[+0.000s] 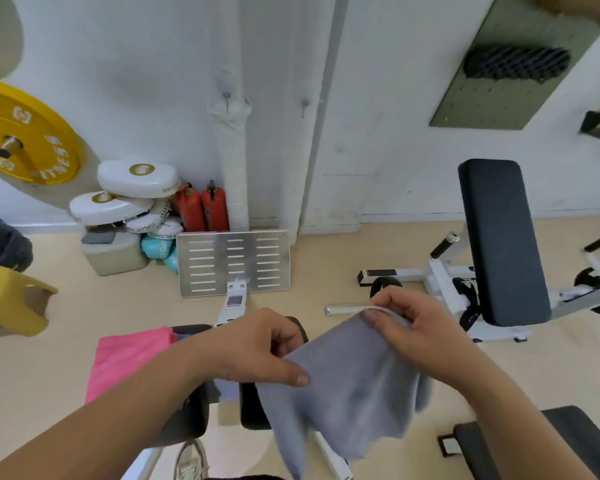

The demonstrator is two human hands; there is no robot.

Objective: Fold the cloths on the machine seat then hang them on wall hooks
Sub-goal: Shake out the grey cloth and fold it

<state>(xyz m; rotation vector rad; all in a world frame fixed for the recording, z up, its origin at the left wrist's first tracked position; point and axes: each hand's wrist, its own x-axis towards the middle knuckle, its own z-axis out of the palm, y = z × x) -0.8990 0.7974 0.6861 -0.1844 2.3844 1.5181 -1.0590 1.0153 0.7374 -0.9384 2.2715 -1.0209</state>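
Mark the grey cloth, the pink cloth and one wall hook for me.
grey cloth (343,386), head view, middle of the hanging fabric.
pink cloth (125,358), head view, middle of its flat surface.
wall hook (304,105), head view, its round head on the white wall.

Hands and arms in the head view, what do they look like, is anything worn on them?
The left hand and right hand are bare: no gloves, rings, watch or wristbands show. Both arms are uncovered to the frame's edge, with no sleeve in view.
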